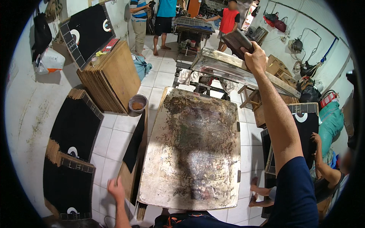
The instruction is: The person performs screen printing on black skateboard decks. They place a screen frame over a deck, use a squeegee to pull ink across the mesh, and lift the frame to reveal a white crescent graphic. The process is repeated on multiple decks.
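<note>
My right hand (255, 59) is stretched far forward, its fingers closed round a dark, flat squeegee-like block (236, 42). This block sits at the upper edge of a long wooden frame (243, 72), which is tilted up beyond the work table. My left hand (117, 190) is low on the left, a little blurred, thumb apart and nothing visible in it. Close beside it are brown boards (127, 178) with a black sheet (135, 146) on them, left of the table. Between my arms lies the stained, paint-crusted tabletop (194, 152), with nothing on it.
Black printed sheets (76, 127) on boards lean along the left wall. A bucket (137, 102) stands by a stack of brown boards (114, 76). At right, a seated person (329, 174) touches another black sheet (306, 129). Several people stand around a far table (194, 24).
</note>
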`<state>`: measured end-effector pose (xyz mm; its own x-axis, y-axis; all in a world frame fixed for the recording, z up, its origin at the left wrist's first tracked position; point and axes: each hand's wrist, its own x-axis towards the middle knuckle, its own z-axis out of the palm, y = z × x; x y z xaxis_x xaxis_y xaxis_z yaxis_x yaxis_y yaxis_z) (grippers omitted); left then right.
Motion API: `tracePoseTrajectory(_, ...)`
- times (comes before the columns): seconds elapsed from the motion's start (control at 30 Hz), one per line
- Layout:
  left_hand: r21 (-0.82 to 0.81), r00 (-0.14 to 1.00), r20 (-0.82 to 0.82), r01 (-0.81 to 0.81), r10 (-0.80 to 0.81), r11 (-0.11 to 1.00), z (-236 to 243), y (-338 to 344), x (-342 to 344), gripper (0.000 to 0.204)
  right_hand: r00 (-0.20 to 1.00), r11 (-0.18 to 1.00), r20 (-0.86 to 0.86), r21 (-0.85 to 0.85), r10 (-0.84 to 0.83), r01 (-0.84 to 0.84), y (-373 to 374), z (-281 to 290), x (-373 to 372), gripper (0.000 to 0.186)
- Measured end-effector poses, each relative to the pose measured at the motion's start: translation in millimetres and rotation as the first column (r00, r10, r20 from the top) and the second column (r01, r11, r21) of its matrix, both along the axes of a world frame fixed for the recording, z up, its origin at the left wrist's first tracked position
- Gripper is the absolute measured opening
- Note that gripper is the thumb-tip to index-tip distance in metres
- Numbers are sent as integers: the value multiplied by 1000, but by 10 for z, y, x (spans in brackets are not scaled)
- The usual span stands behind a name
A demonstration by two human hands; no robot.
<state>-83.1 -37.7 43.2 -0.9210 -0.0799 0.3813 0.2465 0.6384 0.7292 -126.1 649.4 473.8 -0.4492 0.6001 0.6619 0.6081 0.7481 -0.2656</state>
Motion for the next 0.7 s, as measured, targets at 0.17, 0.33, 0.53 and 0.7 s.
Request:
tracePoseTrajectory(0.17,-14,944,-329,16,-20,1000,1856,1036,-402,14,1000,1000,14,1,-3,3,-42,-64,43,48)
tracePoseTrajectory(0.33,-225,853,-463,151,-242,963,2940,1317,577,8,999,998,43,65,-2,-1,-37,-95,49,50)
tracePoseTrajectory(0.53,-187,498,-239,819,-834,543,2728,2359,2390,26,997,996,75,84,2,-9,58,-22,-21,49)
tracePoseTrajectory(0.7,-40,537,205,840,-818,541,1356,1750,1672,75,999,997,47,78,-20,16,35,-66,-21,51)
